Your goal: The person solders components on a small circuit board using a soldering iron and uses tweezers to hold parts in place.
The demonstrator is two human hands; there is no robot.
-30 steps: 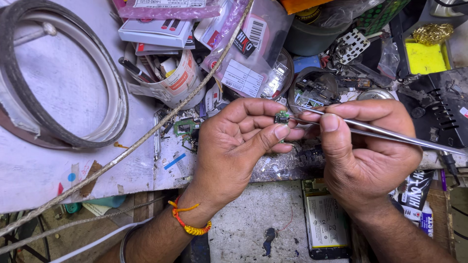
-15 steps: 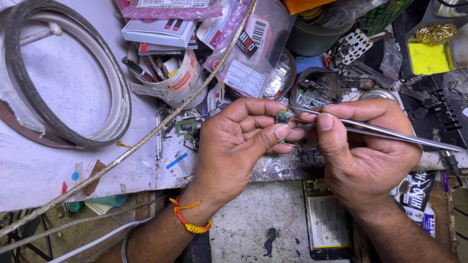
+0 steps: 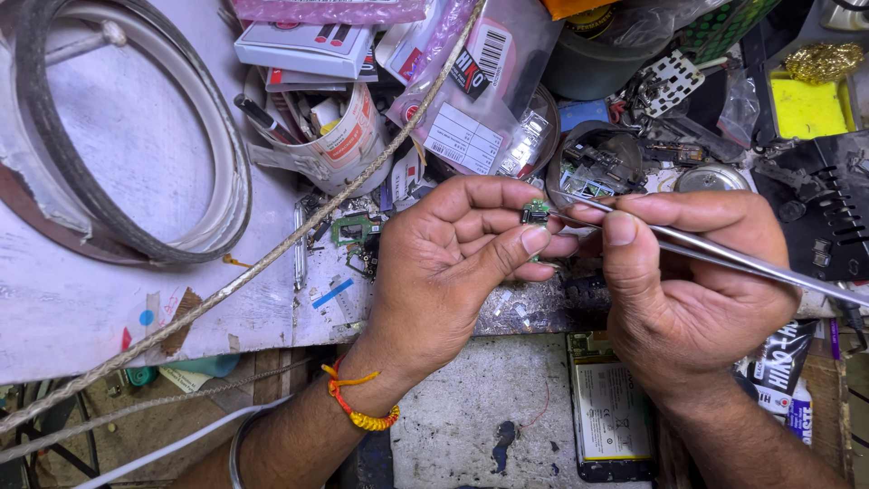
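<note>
My left hand pinches a tiny green circuit board between thumb and fingertips, above the workbench's front edge. My right hand grips metal tweezers; their tips touch the small board and their handle runs off to the right. An orange-and-yellow thread band circles my left wrist.
A cluttered workbench holds a coiled cable ring, a taped cup of tools, plastic parts bags, green board pieces and a yellow sponge. A rope crosses diagonally. An opened phone lies below.
Both hands stay together on the small board. The view has shifted slightly; the tweezers' tips remain at the board.
</note>
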